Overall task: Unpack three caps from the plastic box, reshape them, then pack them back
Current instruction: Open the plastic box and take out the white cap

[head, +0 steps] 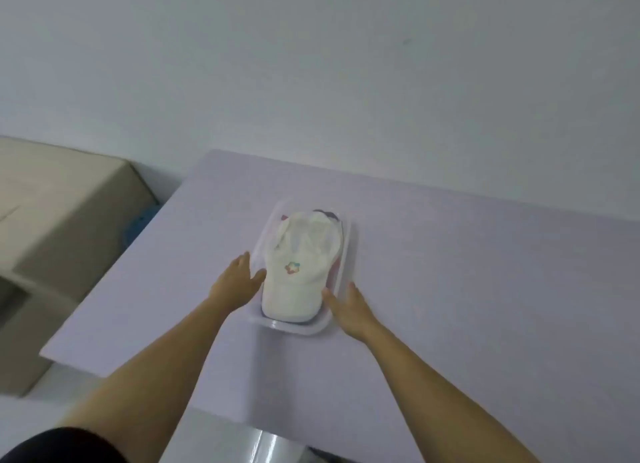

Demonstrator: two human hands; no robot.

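Person is standing at the pale lilac table [467, 272], both bare arms reaching forward. A black sleeve [59, 445] is showing at the left upper arm.

Clear plastic box [350, 255] is sitting flat near the middle of the table, long side running away from the person. White cap [298, 286] is lying on top inside it, brim toward the person, crown toward the wall, rising above the rim. A small multicoloured logo [292, 268] is facing up on its front panel. Darker fabric [327, 214] is peeking out at the far end beneath it, and pinkish fabric [334, 270] along the right side; frame is too blurred to count the caps underneath.

Left hand [237, 281] is lying against the box's left wall, fingers straight, thumb reaching to the cap's edge. Right hand [349, 310] is flanking the near right corner, fingers extended, thumb touching the brim. Hands are apart, box between them, neither curling round anything.

A cardboard carton [62, 213] is standing left of the table, a blue item [138, 227] beside it. Plain white wall [311, 64] is rising behind.
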